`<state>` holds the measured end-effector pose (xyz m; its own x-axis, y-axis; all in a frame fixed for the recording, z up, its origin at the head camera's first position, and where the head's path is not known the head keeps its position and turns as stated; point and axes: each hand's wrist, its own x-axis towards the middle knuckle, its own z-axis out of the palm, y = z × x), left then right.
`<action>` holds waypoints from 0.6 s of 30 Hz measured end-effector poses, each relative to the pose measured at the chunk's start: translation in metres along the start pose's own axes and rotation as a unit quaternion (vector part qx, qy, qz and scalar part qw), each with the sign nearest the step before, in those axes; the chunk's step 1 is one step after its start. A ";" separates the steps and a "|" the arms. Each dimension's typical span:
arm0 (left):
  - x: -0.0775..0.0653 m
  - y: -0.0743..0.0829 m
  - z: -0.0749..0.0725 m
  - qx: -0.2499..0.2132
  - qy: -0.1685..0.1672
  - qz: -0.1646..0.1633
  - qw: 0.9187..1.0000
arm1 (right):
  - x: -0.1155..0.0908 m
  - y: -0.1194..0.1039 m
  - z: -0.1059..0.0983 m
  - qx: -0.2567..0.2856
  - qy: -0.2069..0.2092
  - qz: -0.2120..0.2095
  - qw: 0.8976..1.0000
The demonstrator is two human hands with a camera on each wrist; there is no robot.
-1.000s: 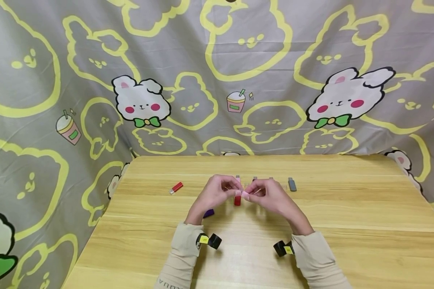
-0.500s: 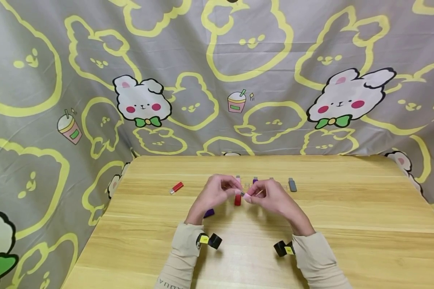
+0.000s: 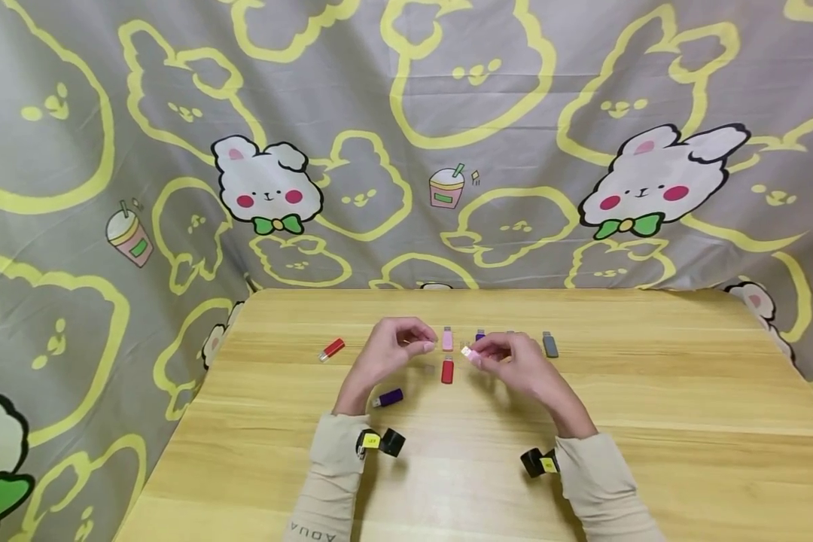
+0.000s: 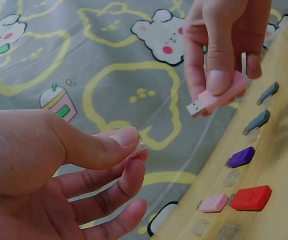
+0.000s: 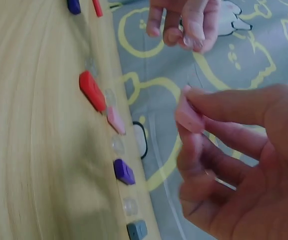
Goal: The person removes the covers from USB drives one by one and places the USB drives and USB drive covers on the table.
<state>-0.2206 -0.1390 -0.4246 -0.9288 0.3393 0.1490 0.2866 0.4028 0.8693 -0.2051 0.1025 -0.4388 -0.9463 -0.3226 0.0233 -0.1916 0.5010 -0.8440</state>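
Observation:
My right hand [image 3: 518,363] pinches a pink USB stick [image 4: 227,94] between thumb and fingers, its bare metal plug pointing toward the other hand. Between the thumb and forefinger of my left hand [image 3: 386,355] is a small clear cap [image 4: 140,149]. Both hands are raised over the table, a gap between them. Below and between them, a second pink USB stick [image 3: 448,339] lies with its plug bare, a red USB stick [image 3: 448,372] just in front of it. Clear caps lie beside these, one [image 3: 430,369] left of the red stick.
A purple USB stick [image 4: 241,157] and grey ones, including a grey stick [image 3: 549,345] at the right end, continue the row. Farther left on the wooden table [image 3: 244,452] lie a red USB stick [image 3: 332,349] and a purple one [image 3: 388,398]. A patterned curtain [image 3: 379,263] hangs behind.
The hands have drawn apart, the clear cap coming off the pink USB stick. My left hand has moved left with the cap, my right hand slightly right with the stick.

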 end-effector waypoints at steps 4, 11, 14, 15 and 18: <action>0.001 -0.001 0.002 0.010 0.006 -0.012 1.000 | 0.001 0.009 -0.007 0.010 0.039 0.020 0.999; 0.003 -0.005 0.006 0.039 -0.003 -0.013 0.999 | 0.002 0.025 -0.009 -0.041 0.078 0.051 0.995; 0.003 -0.005 0.009 0.044 -0.007 -0.025 0.999 | 0.004 0.030 -0.004 -0.057 0.082 0.062 0.993; 0.003 -0.005 0.009 0.045 -0.008 -0.030 0.999 | 0.004 0.031 -0.002 -0.060 0.081 0.066 0.993; 0.002 -0.004 0.011 0.046 -0.012 -0.039 0.998 | 0.005 0.033 0.004 -0.066 0.076 0.084 0.991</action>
<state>-0.2211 -0.1308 -0.4328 -0.9435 0.3237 0.0705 0.2353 0.5050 0.8304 -0.2152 0.1143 -0.4681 -0.9940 -0.1067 -0.0234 -0.0508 0.6413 -0.7656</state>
